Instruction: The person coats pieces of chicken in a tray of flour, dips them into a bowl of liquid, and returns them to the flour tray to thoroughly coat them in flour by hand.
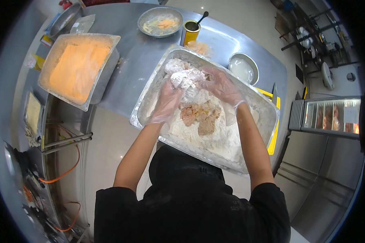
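A deep metal tray (138, 106) full of white flour (182, 131) lies in front of me. Both hands wear clear plastic gloves. My left hand (168, 99) is closed against the near left side of a floured piece of chicken (187, 77). From the right, my right hand (222, 86) curls its fingers round the same piece; some fingertips are hidden by flour and meat. Another white-coated piece (177, 65) rests in the tray's far left corner. Closer to me, wet, barely floured chicken pieces (200, 115) sit on the flour.
On the metal table (129, 67) stand a deep pan of orange powder (79, 71), a metal bowl with orange and pale residue (160, 22), a yellow can with a black-handled utensil (190, 33) and a round pan of whitish liquid (243, 69). A yellow board (273, 139) and a knife (274, 95) are at right.
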`<action>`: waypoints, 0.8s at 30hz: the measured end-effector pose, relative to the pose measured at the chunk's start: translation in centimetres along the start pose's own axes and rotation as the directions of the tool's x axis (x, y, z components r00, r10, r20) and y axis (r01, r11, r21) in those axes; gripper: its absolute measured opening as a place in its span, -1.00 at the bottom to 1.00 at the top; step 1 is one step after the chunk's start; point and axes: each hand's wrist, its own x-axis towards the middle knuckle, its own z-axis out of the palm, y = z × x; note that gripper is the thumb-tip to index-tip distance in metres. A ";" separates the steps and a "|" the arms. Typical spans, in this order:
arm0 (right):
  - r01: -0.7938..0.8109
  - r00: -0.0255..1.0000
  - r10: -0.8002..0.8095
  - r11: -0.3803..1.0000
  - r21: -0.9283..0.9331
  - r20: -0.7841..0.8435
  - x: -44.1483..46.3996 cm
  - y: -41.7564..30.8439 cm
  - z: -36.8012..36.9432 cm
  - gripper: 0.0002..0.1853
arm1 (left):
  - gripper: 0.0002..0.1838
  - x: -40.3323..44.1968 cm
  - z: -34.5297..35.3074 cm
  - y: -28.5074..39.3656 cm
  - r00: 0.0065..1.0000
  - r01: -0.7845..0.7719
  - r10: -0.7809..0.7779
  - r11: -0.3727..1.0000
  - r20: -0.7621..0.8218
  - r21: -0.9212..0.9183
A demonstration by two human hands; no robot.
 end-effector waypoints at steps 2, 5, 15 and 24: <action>-0.114 0.985 0.045 0.892 0.438 0.164 -0.3 -0.2 -0.5 -0.47 | -0.49 0.1 0.0 0.6 1.000 -0.019 0.017 0.996 0.022 0.087; -0.266 0.957 0.169 0.840 0.474 0.238 -0.7 -1.6 -1.2 -0.44 | -0.52 0.3 -0.4 0.7 0.963 -0.253 0.232 0.954 0.139 0.161; -0.093 0.980 0.165 0.873 0.478 -0.111 -2.5 -4.5 -0.7 -0.67 | -0.46 1.0 -1.7 -1.1 0.986 0.166 -0.160 0.967 0.043 -0.192; -0.051 0.984 0.082 0.981 0.189 -0.161 -3.2 1.0 -9.0 -0.75 | -0.55 -7.2 -3.4 1.0 0.963 -0.144 0.269 0.529 -0.004 0.836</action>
